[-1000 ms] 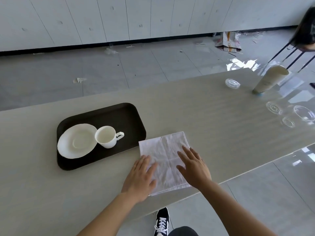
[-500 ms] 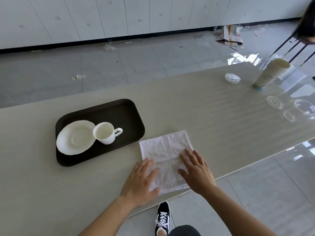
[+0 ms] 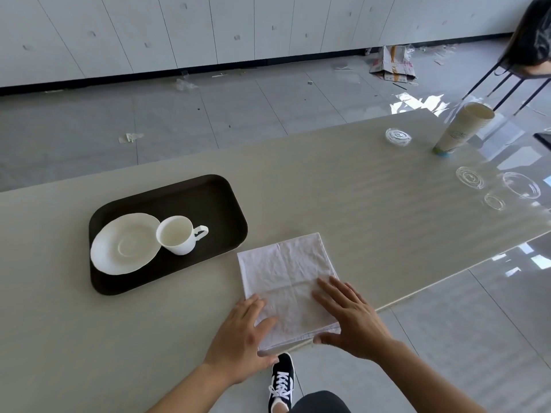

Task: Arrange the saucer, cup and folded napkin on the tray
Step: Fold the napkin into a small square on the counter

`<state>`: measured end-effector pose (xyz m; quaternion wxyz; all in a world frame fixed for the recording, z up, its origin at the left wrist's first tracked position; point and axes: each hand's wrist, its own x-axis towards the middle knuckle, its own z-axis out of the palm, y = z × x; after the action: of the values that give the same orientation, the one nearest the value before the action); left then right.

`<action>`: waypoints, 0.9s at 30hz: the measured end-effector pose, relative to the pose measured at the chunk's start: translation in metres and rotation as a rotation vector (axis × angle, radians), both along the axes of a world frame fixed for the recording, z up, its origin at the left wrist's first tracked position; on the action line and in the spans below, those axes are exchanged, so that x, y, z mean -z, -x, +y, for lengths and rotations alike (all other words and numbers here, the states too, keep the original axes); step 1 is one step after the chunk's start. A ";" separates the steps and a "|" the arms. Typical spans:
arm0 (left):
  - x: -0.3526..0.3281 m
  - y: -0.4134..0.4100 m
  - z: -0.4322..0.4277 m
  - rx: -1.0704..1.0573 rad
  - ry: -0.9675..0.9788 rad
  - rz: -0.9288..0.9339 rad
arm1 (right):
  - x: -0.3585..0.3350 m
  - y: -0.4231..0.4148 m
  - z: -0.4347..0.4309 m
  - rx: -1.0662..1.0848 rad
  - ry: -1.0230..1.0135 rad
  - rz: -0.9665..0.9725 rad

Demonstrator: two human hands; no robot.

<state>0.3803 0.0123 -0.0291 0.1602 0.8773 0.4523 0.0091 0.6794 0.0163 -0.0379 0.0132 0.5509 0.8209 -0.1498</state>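
Note:
A dark brown tray (image 3: 226, 201) lies on the table at the left. On it rests a white saucer (image 3: 125, 244), and a white cup (image 3: 176, 235) stands beside the saucer with its handle pointing right. A white napkin (image 3: 286, 263) lies flat on the table just right of the tray, reaching the near edge. My left hand (image 3: 241, 332) lies flat on the napkin's near left corner. My right hand (image 3: 348, 314) presses flat on its near right part, thumb at the napkin's near edge. Neither hand holds anything.
A stack of paper cups (image 3: 459, 126) leans at the far right of the table, with several clear plastic lids (image 3: 469, 177) around it. The table's near edge (image 3: 417, 293) runs just below the napkin. A chair (image 3: 507, 81) stands beyond the far right corner.
Both hands have slid toward me along the napkin, from its middle to its near end. The tray, saucer and cup have not moved.

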 end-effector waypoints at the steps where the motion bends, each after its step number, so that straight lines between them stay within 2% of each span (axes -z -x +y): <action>1: 0.001 0.000 -0.001 0.001 -0.012 0.007 | 0.001 -0.002 -0.001 -0.026 0.002 -0.008; 5: 0.006 0.001 -0.013 0.013 -0.088 -0.008 | 0.001 -0.010 0.000 -0.062 -0.026 0.029; 12: 0.004 -0.004 -0.016 -0.023 -0.298 -0.161 | 0.003 -0.019 -0.001 -0.101 -0.060 0.070; 20: -0.019 -0.003 0.006 -0.172 -0.191 -0.266 | -0.011 -0.014 0.011 0.037 -0.139 0.309; 27: -0.012 0.007 0.002 -0.144 -0.007 -0.264 | -0.025 -0.003 0.020 0.210 -0.090 0.333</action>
<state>0.3729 0.0147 -0.0166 0.2140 0.8343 0.4892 0.1374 0.6823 0.0367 -0.0124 -0.1630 0.6011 0.7557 -0.2023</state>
